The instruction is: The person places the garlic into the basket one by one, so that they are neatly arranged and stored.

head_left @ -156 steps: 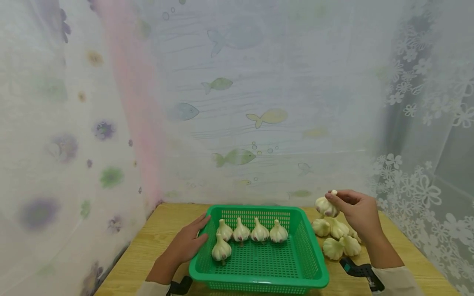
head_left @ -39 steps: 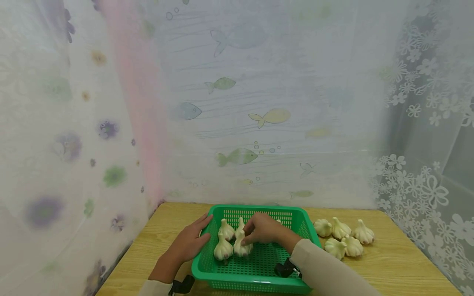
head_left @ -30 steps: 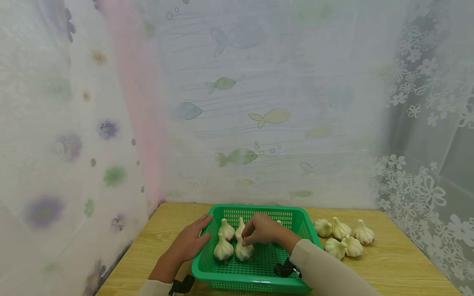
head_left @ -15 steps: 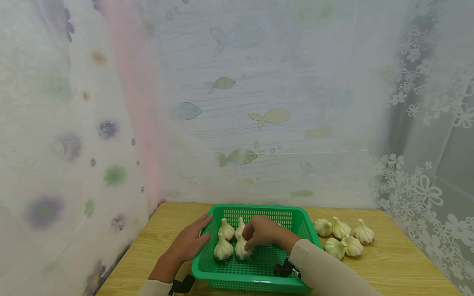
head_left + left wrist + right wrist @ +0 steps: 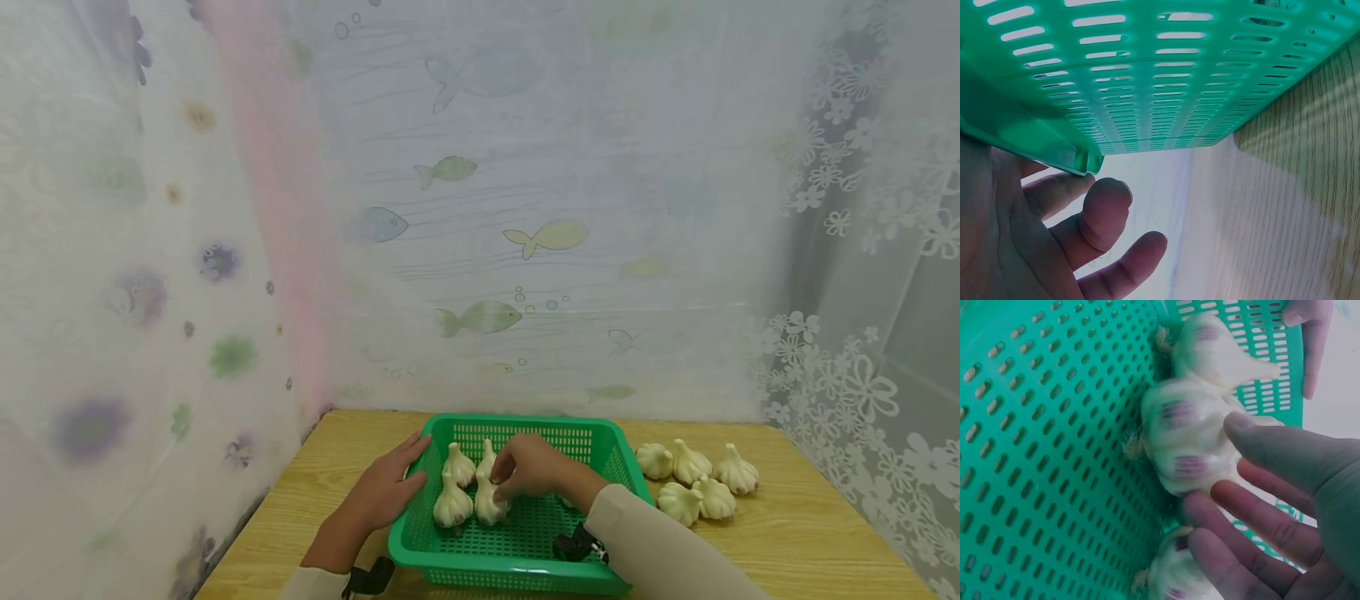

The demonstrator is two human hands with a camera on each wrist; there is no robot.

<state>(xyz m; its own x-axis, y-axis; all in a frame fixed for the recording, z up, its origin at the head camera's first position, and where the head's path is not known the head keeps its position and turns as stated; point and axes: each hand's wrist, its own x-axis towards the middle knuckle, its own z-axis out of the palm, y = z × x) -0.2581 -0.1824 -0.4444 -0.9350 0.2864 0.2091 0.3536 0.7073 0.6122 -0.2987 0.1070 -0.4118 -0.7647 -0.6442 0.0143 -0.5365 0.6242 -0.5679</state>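
Observation:
In the head view my right hand [image 5: 532,467] reaches into a green plastic basket [image 5: 517,568]. Its thumb and fingers pinch the neck of a garlic bulb [image 5: 490,507] in the front row, to the right of another garlic bulb [image 5: 453,506]. The right wrist view shows the thumb on the held bulb [image 5: 1179,437], fingers curved by its other side and its root end toward the perforated floor. Two back bulbs [image 5: 461,467] show behind; the right hand hides much of that row. My left hand [image 5: 386,492] rests with extended fingers along the basket's left rim.
Several garlic bulbs [image 5: 693,483] lie in a loose group on the wooden table [image 5: 795,533], right of the basket. A patterned curtain [image 5: 555,350] hangs behind the table. Black wrist cameras sit on both wrists, the right camera [image 5: 576,546] over the basket's front part.
The right hand has carried a garlic bulb from above the right-hand group into the basket's front row. During the last second that bulb shifts only slightly; the left hand stays at the rim.

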